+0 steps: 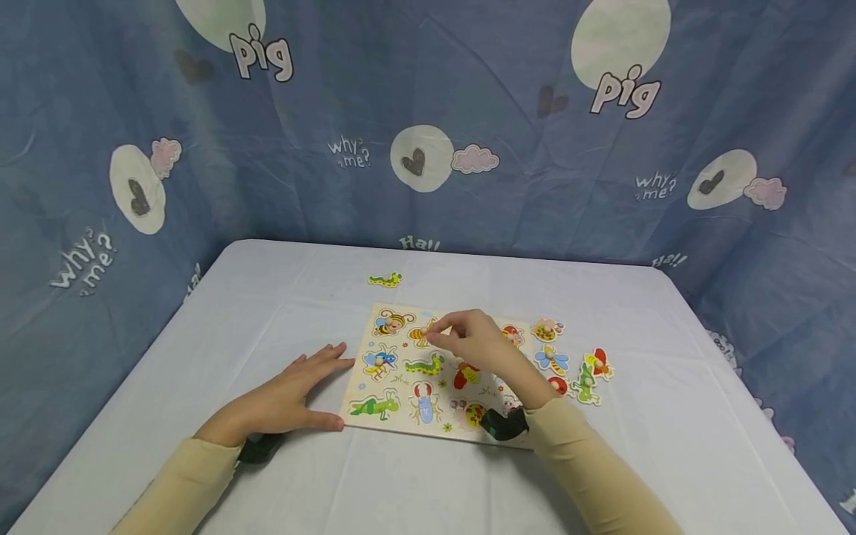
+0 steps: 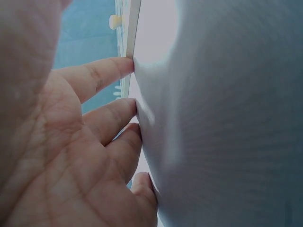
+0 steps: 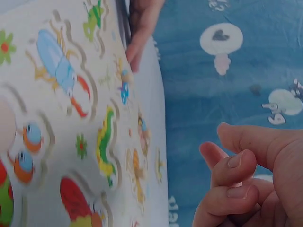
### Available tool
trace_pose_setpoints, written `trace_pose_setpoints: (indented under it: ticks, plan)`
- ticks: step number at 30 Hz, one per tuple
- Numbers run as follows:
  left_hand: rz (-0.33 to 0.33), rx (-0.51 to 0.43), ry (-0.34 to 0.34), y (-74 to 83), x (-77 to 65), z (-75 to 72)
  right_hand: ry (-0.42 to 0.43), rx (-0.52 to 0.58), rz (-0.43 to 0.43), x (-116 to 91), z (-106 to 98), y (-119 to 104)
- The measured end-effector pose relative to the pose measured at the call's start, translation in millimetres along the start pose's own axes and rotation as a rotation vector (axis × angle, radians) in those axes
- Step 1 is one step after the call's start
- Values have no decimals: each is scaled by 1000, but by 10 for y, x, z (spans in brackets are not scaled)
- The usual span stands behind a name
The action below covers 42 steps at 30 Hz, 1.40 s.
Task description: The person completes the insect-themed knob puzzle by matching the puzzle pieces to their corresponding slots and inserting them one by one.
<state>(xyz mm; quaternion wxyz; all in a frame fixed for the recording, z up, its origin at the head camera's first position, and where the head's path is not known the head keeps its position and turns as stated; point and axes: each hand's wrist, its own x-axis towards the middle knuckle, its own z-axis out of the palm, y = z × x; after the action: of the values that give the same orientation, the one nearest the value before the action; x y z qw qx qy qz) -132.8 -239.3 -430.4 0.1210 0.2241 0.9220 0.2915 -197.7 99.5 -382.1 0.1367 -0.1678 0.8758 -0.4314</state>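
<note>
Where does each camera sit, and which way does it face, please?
Head: worn on the head, facing forward and down at the table, board and curtain; left hand, right hand and sleeves show.
Left wrist: on that wrist, looking along the left hand to the board's edge and table; only that hand shows.
Right wrist: on that wrist, looking across the board toward the curtain; the right hand and part of the left show.
Head and right wrist share board and both hands.

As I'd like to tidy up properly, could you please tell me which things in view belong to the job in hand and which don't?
Belonging to the job:
puzzle board
loose caterpillar piece beyond it
loose pieces right of it

Surroundings only:
white tablecloth
blue printed curtain
dark wrist devices
</note>
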Motion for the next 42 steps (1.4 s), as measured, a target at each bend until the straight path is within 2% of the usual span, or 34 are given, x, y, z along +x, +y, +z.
trace_pose_setpoints:
  ticks: [10,17,20,27,35,42]
  plan:
    - [-2,-8,-2,-7,4,7,47,-21,43,-7,-213,171]
    - [-1,-1,-4,-7,6,7,52,-16,22,98,-315,234]
    - [1,0,-3,-15,5,11,50,-5,40,159,-326,232]
    - [4,-10,-2,-18,-2,12,55,-5,50,358,-302,225]
    - [19,-29,-12,-38,-24,-4,20,65,56,662,-218,137]
    - [38,-25,-8,-65,-16,10,62,98,21,930,-156,73]
